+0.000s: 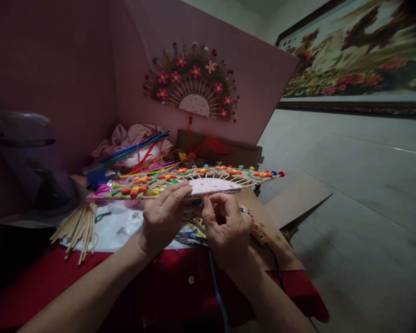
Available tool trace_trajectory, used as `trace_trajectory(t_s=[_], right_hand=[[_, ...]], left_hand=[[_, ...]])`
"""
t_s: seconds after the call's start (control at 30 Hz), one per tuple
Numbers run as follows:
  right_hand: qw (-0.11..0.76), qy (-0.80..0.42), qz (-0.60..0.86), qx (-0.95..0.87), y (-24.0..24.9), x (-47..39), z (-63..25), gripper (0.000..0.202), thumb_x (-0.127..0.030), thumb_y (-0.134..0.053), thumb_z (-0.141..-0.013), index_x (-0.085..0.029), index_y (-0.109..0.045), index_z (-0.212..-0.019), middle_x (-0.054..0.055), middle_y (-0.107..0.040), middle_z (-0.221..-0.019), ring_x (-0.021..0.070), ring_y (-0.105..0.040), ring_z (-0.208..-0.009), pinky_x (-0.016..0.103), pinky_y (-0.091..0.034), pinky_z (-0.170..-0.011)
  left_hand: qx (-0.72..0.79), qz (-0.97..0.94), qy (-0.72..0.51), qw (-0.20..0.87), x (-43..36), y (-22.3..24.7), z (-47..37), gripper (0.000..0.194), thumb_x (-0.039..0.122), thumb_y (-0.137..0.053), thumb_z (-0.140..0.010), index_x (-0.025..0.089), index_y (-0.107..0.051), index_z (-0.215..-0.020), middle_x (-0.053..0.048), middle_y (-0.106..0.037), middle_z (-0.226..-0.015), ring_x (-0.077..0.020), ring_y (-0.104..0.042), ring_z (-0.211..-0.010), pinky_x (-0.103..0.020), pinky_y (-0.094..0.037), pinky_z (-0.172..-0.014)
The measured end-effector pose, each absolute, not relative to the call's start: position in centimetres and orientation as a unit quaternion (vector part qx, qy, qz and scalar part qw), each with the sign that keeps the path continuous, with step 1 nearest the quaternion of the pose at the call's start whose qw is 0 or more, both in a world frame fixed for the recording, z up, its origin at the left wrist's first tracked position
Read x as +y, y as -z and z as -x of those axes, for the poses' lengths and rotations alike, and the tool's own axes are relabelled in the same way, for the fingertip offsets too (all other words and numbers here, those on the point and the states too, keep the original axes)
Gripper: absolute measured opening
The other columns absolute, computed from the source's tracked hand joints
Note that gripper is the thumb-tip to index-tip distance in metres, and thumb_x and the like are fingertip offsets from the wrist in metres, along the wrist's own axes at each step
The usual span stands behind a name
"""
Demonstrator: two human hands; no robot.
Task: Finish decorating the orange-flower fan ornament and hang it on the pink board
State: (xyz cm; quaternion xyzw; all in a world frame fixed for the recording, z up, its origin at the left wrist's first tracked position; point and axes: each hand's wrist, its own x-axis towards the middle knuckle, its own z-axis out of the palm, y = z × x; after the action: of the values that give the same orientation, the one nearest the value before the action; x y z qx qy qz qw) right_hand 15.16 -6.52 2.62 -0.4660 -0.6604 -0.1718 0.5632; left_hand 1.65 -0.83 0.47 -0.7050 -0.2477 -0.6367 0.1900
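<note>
Above the red-covered bench (178,282), I hold the flower-trimmed fan (204,171) tilted nearly flat, its dotted panel (215,186) towards me. My left hand (162,215) is clamped on the panel's left end; my right hand (227,226) is bunched at its lower edge, and whether those fingertips pinch the edge or something small, I cannot tell. With the wide ends unsupported, I judge that a hard press near the middle could flex the thin ribs and loosen them. If my left grip slipped, the fan could drop onto the pliers (189,239) below.
</note>
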Motion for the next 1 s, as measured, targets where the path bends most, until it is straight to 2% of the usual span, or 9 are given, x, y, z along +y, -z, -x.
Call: trace_trajectory(t_s=[0.27,0.4,0.5,0.6,0.87,1.0], right_hand=[[0.573,0.168,0.450,-0.664,-2.04,-7.30,-15.04,0.005,-0.017,-0.055,-0.083,-0.018,-0.052,-0.079,-0.009,-0.052,-0.052,0.0032,-0.047,-0.038,0.014,-0.038,-0.042],[0.578,0.168,0.459,-0.653,-2.16,-7.09,-15.00,0.007,-0.022,-0.059,-0.083,-0.016,-0.055,-0.084,-0.009,-0.048,-0.050,0.0044,-0.046,-0.037,0.016,-0.037,-0.041],[0.571,0.168,0.477,-0.647,-2.34,-6.64,-14.88,0.009,-0.024,-0.060,-0.084,-0.016,-0.056,-0.086,-0.008,-0.052,-0.050,0.0056,-0.050,-0.039,0.017,-0.039,-0.043],[0.568,0.153,0.471,-0.657,-2.38,-6.49,-14.79,0.003,-0.020,-0.055,-0.085,-0.017,-0.054,-0.083,-0.006,-0.058,-0.054,0.0055,-0.052,-0.040,0.016,-0.041,-0.044],[0.584,0.155,0.438,-0.665,-2.30,-7.35,-14.99,0.007,-0.012,-0.055,-0.078,-0.018,-0.051,-0.078,-0.010,-0.047,-0.053,0.0024,-0.042,-0.037,0.014,-0.034,-0.040],[0.590,0.154,0.446,-0.655,-2.44,-7.34,-14.87,0.006,-0.015,-0.058,-0.079,-0.017,-0.052,-0.077,-0.010,-0.044,-0.051,0.0029,-0.041,-0.037,0.015,-0.032,-0.039]], left_hand=[[-0.248,0.703,0.639,0.191,-0.90,-0.87,-1.64,0.023,0.005,-0.054,-0.084,0.018,-0.062,-0.101,-0.007,-0.074,-0.098,-0.0158,-0.070,-0.092,-0.027,-0.055,-0.084],[-0.248,0.701,0.640,0.194,-0.86,-0.72,-1.70,0.023,0.006,-0.054,-0.084,0.019,-0.063,-0.101,-0.007,-0.074,-0.099,-0.0159,-0.070,-0.093,-0.027,-0.056,-0.082],[-0.248,0.701,0.640,0.192,-0.81,-0.54,-1.73,0.024,0.005,-0.053,-0.084,0.019,-0.063,-0.101,-0.006,-0.074,-0.100,-0.0157,-0.070,-0.093,-0.026,-0.056,-0.082],[-0.246,0.703,0.641,0.188,-0.81,-0.51,-1.72,0.026,0.003,-0.054,-0.083,0.018,-0.063,-0.102,-0.007,-0.074,-0.101,-0.0154,-0.069,-0.094,-0.026,-0.055,-0.083],[-0.244,0.702,0.644,0.185,-0.80,-0.78,-1.74,0.027,0.002,-0.053,-0.082,0.018,-0.062,-0.101,-0.007,-0.074,-0.099,-0.0158,-0.070,-0.093,-0.030,-0.054,-0.087],[-0.243,0.701,0.646,0.180,-0.80,-0.71,-1.71,0.026,0.002,-0.054,-0.082,0.018,-0.063,-0.100,-0.007,-0.074,-0.099,-0.0162,-0.070,-0.093,-0.030,-0.054,-0.088]])
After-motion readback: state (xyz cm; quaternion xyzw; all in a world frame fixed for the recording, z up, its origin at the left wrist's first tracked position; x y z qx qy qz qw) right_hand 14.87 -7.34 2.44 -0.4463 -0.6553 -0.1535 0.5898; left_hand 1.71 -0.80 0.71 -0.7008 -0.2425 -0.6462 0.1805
